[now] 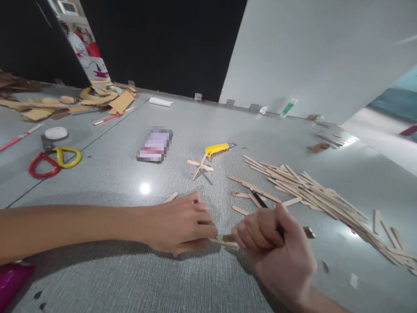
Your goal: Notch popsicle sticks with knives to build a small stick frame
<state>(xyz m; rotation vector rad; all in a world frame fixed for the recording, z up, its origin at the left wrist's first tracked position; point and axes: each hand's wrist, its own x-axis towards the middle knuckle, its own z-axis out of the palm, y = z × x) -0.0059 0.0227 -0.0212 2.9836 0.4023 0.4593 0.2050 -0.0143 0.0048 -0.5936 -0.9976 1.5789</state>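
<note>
My left hand (182,224) is closed, knuckles up, low over the table, pinning a wooden craft stick (223,242) whose end pokes out from under the fingers. Facing it, my right hand (276,248) makes a fist around a slim brown tool (308,233) with a metal end; a brownish part emerges at the stick, and its kind is unclear. A black pen (257,198) shows just beyond the right fist, partly hidden. Ahead lies a cross of joined craft sticks (200,165), touching or close to a yellow cutter (217,149).
Many loose craft sticks (312,191) are heaped at right. A phone (154,144), red-and-yellow scissors (54,158) and a white mouse-like object (56,133) lie left. Cardboard scraps (104,99) sit at back left. A green-and-white tube (288,108) leans by the back panel.
</note>
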